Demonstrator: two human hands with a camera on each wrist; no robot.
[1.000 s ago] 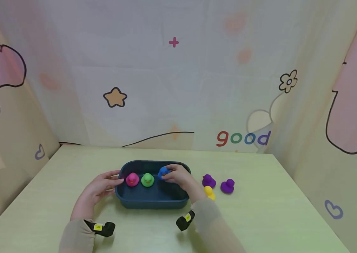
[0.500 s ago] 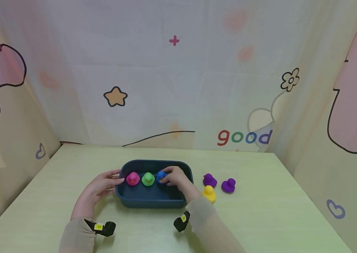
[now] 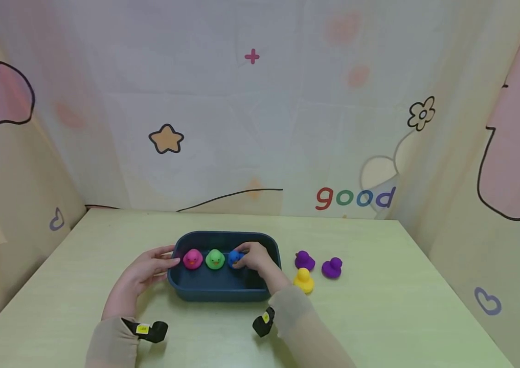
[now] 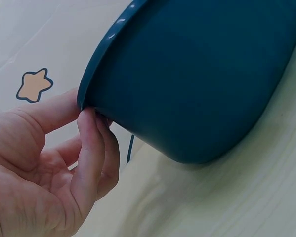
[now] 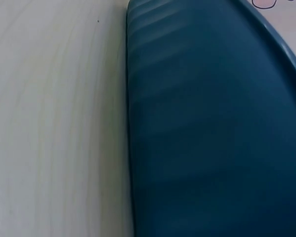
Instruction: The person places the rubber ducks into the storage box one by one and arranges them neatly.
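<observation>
A dark blue rectangular basin (image 3: 220, 295) stands on the table in the head view. Inside it, a pink rubber duck (image 3: 193, 259) and a green rubber duck (image 3: 215, 259) sit side by side. To their right is a blue rubber duck (image 3: 233, 258), pinched between the thumb and fingers of my right hand (image 3: 257, 258), which covers part of it. My left hand (image 3: 151, 268) holds the basin's left end; the left wrist view shows its thumb and fingers at the rim (image 4: 101, 52). The basin's outer wall (image 5: 202, 123) fills much of the right wrist view, where the right hand is hidden.
Right of the basin, two purple rubber ducks (image 3: 304, 260) and a yellow rubber duck (image 3: 304, 281) sit on the pale wooden table (image 3: 393, 312). A printed cloth (image 3: 223, 117) hangs behind and at both sides.
My right hand has lowered the blue duck and moved it slightly left, down beside the green duck in the basin. The left hand has kept its place at the basin's left end.
</observation>
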